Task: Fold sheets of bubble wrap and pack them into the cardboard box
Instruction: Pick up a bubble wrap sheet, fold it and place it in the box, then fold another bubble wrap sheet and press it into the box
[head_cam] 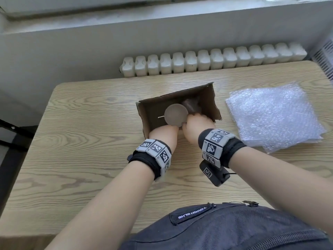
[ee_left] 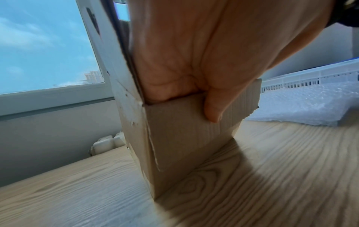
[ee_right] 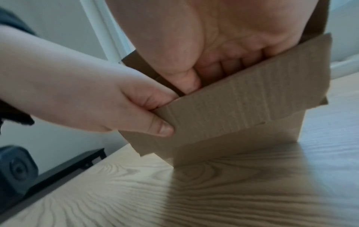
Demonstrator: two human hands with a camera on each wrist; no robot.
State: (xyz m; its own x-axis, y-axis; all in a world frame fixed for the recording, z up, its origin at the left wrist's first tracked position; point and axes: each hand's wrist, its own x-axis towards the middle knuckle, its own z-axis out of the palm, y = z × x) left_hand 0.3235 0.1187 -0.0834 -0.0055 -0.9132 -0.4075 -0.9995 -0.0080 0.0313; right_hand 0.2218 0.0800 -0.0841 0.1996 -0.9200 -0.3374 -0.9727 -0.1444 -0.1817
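Observation:
An open brown cardboard box (head_cam: 209, 98) stands mid-table. My left hand (head_cam: 162, 131) grips its near wall, with the thumb (ee_left: 213, 110) outside on the cardboard (ee_left: 184, 138) and the fingers hooked inside. My right hand (head_cam: 196, 123) reaches down into the box (ee_right: 242, 107); its fingers (ee_right: 223, 67) dip behind the wall, and what they touch is hidden. Inside lie a round grey object (head_cam: 175, 114) and something dark and crumpled (head_cam: 191, 105). A stack of clear bubble wrap sheets (head_cam: 273, 116) lies flat to the right of the box.
The wooden table (head_cam: 90, 141) has bare surface left of and in front of the box. A white radiator (head_cam: 212, 60) runs behind the far edge under a window sill. A white slatted crate (ee_left: 310, 76) stands at the far right.

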